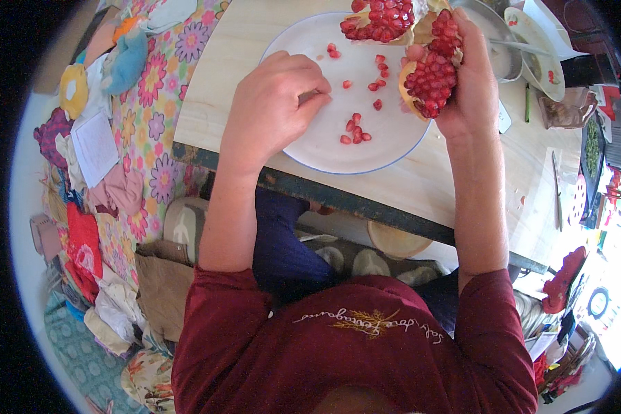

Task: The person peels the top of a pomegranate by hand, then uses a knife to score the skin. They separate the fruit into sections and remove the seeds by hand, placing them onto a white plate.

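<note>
My right hand (468, 98) grips a broken piece of pomegranate (434, 77), its red seeds facing left over the right side of a white plate with a blue rim (331, 160). Over the plate's left side is my left hand (279, 98), its thumb and forefinger tips brought close together; whether a seed is between them I cannot tell. Loose pomegranate seeds (356, 129) lie scattered on the plate between my hands. Another opened pomegranate piece (383, 23) is at the plate's far edge, partly cut off by the picture's top.
A metal bowl (504, 52) and an oval dish (541, 67) with a few seeds stand at the far right. A knife (557, 194) lies on the table's right part, near a crumpled plastic bag (566, 108). Clothes (83, 243) lie on a flowered cloth at left.
</note>
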Available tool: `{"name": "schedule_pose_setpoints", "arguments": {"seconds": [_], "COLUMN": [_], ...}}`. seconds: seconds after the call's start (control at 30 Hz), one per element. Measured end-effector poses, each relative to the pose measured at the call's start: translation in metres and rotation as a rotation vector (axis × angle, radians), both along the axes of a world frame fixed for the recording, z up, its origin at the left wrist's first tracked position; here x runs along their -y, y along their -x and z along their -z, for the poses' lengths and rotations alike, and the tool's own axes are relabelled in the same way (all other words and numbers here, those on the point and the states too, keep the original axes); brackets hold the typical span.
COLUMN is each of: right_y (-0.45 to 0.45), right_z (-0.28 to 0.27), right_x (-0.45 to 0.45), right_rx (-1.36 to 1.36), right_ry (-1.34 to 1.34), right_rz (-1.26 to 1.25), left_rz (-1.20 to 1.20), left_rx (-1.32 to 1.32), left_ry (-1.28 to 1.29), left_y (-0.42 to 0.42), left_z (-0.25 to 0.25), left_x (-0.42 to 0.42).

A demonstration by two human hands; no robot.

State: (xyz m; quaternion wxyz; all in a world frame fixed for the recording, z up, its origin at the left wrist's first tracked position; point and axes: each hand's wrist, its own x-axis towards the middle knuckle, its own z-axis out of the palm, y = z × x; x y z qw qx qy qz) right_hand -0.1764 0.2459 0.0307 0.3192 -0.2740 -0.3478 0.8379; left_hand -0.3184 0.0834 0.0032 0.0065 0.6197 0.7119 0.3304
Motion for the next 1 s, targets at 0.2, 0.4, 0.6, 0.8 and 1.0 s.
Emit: {"name": "schedule_pose_setpoints", "arguments": {"seconds": [0.2,0.4,0.6,0.8,1.0], "right_y": [-0.008,-0.003,-0.003,-0.005,-0.008], "right_z": [0.01,0.001,-0.005,0.0,0.001], "right_x": [-0.005,-0.002,0.0,-0.007,-0.012], "right_rx": [0.087,-0.051,0.046,-0.058,-0.095], "right_ry": [-0.109,0.014,0.024,-0.008,-0.038], "right_rz": [-0.024,-0.03,0.057,0.001,0.002], "left_rz": [-0.005,-0.024,-0.059,0.028,0.374], "left_rx": [0.224,0.167,0.184,0.193,0.135], "left_ry": [0.019,0.041,-0.013,-0.193,-0.017], "left_y": [-0.003,-0.002,-0.006,-0.027,-0.104], "left_z": [0.001,0.004,0.004,-0.023,-0.01], "left_x": [0.001,0.003,0.002,0.0,-0.007]}}
